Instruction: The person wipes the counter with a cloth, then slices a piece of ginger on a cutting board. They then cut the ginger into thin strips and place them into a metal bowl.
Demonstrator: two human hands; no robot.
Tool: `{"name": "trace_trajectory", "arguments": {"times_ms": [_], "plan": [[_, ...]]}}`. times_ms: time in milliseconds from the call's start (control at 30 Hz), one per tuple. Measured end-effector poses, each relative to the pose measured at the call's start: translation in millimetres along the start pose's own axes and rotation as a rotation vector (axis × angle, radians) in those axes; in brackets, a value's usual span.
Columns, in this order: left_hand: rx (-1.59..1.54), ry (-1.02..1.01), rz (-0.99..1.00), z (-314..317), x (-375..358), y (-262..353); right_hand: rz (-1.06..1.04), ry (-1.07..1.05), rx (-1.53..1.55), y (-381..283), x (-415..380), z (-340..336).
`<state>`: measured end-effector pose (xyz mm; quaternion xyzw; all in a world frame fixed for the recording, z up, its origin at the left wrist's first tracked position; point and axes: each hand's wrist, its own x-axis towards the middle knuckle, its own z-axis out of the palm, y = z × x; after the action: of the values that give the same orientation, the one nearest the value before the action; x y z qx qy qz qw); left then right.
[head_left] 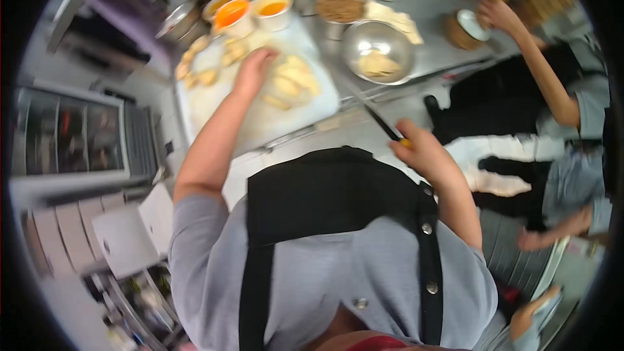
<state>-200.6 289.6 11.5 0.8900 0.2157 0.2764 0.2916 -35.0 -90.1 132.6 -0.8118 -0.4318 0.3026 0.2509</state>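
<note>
My left hand (255, 70) is over the white cutting board (250, 123), beside a group of pale yellow pieces (296, 81). Its fingers point down and are blurred, so whether they grip anything is hidden. My right hand (422, 148), in front of the board's right side, is closed around the yellow handle of a knife (380, 118). The blade points up and left, toward the counter edge. More pale yellow pieces (207, 78) lie at the board's left and upper part. A steel bowl (351, 45) right of the board holds pale yellow slices (377, 64).
Tubs with orange contents (233, 14) stand along the board's far edge. Behind the steel bowl is a container of brown crumbly food (340, 8). At the right, a co-worker's hand (497, 13) reaches over the counter near a white bowl (472, 25). Other people stand at the right.
</note>
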Motion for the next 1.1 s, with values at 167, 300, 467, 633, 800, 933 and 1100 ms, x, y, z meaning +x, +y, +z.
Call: {"name": "trace_trajectory", "arguments": {"times_ms": [167,300,467,633,800,933,1100], "plan": [[-0.093,-0.006,-0.420,4,13,17,0.208,-0.261,0.405,11,28,8],[-0.326,-0.002,-0.549,4,19,39,0.181,-0.320,0.486,28,56,30],[-0.671,0.056,-0.802,13,17,52,0.130,-0.351,0.479,26,74,39],[-0.148,0.248,-0.677,49,-7,43,0.144,-0.400,0.503,31,89,46],[-0.289,0.421,-0.756,80,-10,63,0.155,-0.473,0.557,23,98,48],[-0.040,0.406,-0.727,93,-8,86,0.137,-0.570,0.619,14,112,62],[0.164,0.486,-0.613,110,-16,87,0.062,-0.618,0.617,0,123,82]]}}
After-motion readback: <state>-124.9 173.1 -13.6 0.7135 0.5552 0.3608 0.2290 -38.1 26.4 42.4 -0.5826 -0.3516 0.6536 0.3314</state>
